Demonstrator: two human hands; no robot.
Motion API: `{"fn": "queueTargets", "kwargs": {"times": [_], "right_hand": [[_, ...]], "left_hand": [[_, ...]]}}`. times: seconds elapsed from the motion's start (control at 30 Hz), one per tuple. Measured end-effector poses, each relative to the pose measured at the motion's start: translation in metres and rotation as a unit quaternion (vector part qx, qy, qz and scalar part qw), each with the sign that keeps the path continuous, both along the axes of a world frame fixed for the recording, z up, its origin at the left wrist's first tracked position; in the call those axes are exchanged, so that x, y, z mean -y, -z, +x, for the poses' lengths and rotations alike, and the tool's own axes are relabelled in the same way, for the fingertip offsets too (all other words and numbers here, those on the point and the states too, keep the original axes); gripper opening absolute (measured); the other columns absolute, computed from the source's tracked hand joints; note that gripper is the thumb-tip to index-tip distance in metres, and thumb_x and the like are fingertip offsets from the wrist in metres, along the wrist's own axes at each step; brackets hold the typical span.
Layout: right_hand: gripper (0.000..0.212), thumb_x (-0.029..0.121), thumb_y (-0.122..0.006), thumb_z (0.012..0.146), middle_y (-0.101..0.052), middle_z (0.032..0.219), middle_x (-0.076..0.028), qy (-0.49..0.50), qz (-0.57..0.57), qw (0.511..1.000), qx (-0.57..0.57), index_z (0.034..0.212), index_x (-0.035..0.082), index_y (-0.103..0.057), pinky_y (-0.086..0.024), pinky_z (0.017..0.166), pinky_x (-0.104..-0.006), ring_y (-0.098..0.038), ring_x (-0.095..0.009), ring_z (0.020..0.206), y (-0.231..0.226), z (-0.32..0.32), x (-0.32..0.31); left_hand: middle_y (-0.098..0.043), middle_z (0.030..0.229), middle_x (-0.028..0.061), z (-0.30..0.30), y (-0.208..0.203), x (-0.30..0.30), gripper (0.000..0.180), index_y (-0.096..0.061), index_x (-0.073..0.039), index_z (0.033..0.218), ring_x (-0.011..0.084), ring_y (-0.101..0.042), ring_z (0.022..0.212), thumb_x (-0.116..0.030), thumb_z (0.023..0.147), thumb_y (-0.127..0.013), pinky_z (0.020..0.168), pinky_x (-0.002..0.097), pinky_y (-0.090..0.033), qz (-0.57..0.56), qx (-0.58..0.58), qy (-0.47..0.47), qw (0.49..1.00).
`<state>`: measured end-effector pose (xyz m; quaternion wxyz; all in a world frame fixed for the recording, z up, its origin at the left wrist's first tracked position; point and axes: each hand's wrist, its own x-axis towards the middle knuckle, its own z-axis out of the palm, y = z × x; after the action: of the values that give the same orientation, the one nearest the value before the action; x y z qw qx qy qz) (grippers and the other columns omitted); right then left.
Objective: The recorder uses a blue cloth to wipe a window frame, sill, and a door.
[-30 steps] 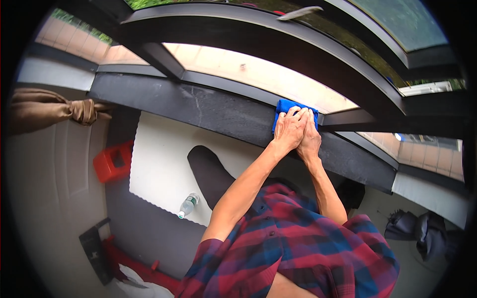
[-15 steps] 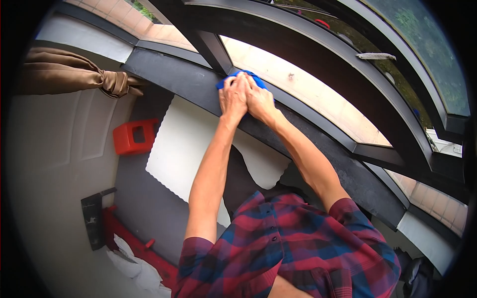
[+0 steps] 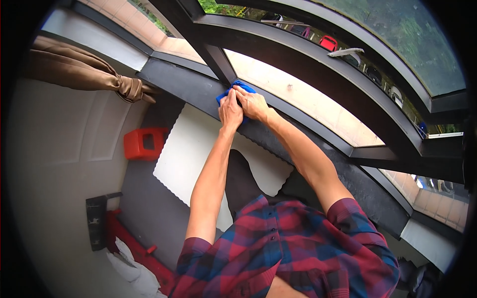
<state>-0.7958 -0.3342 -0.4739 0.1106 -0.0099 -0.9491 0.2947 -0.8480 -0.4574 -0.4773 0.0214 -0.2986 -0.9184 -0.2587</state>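
A blue cloth lies bunched on the dark window sill, at the foot of an upright of the window frame. My left hand is closed on its near left part, fingers bent down into it. Just to the right, my right hand presses on the cloth's far side, its fingertips against those of my left. Both arms reach out straight from my checked sleeves. Folds of the cloth stick out around the fingers; the part beneath my palms is hidden.
An open window sash projects above the sill. A tied brown curtain hangs at the left. Below stand a red plastic stool and a white scallop-edged mat. White fabric lies at lower left.
My view has tilted, showing more of the parked cars outside. Both hands stay on the cloth near the upright; my left has shifted slightly nearer me than my right.
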Motion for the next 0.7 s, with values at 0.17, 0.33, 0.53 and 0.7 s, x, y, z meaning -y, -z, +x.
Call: {"fn": "queueTargets", "kwargs": {"times": [0.17, 0.33, 0.53, 0.7], "right_hand": [[0.037, 0.012, -0.055, 0.087, -0.055, 0.144, -0.009, 0.024, -0.004, 0.999, -0.044, 0.123, 0.007, -0.06, -0.055, 0.086, -0.0482, -0.068, -0.037, 0.105, -0.004, 0.013, -0.002], [0.043, 0.003, -0.054, 0.08, -0.065, 0.131, -0.008, -0.035, -0.043, 0.998, -0.022, 0.122, 0.009, -0.063, -0.055, 0.085, -0.0476, -0.066, -0.034, 0.106, -0.006, 0.043, 0.002], [0.045, 0.001, -0.06, 0.083, -0.064, 0.132, -0.008, 0.022, -0.087, 0.994, -0.064, 0.126, 0.011, -0.063, -0.057, 0.085, -0.0422, -0.067, -0.031, 0.109, -0.008, 0.088, 0.014], [0.041, 0.007, -0.062, 0.088, -0.062, 0.136, -0.009, 0.128, -0.098, 0.985, -0.068, 0.128, 0.009, -0.062, -0.055, 0.088, -0.0421, -0.066, -0.034, 0.107, -0.008, 0.091, 0.026]], "left_hand": [[-0.059, 0.138, 0.0189, 0.005, 0.007, 0.008, 0.041, -0.058, 0.0, 0.13, 0.0395, -0.056, 0.121, -0.009, 0.089, -0.057, 0.105, 0.0471, -0.043, 0.137, -0.079, 0.038, 0.987], [-0.066, 0.122, 0.0166, 0.006, -0.018, 0.008, 0.049, -0.06, -0.002, 0.129, 0.0381, -0.057, 0.117, -0.035, 0.093, -0.064, 0.099, 0.0472, -0.046, -0.002, 0.016, -0.108, 0.994], [-0.073, 0.095, 0.0233, 0.018, -0.038, 0.015, 0.056, -0.076, -0.004, 0.103, 0.0399, -0.071, 0.092, -0.056, 0.086, -0.065, 0.082, 0.0483, -0.054, -0.089, 0.209, -0.067, 0.971], [-0.072, 0.085, 0.0223, 0.036, -0.042, 0.015, 0.038, -0.075, -0.002, 0.091, 0.0416, -0.07, 0.08, -0.039, 0.09, -0.068, 0.073, 0.0471, -0.054, 0.149, 0.316, -0.081, 0.933]]}}
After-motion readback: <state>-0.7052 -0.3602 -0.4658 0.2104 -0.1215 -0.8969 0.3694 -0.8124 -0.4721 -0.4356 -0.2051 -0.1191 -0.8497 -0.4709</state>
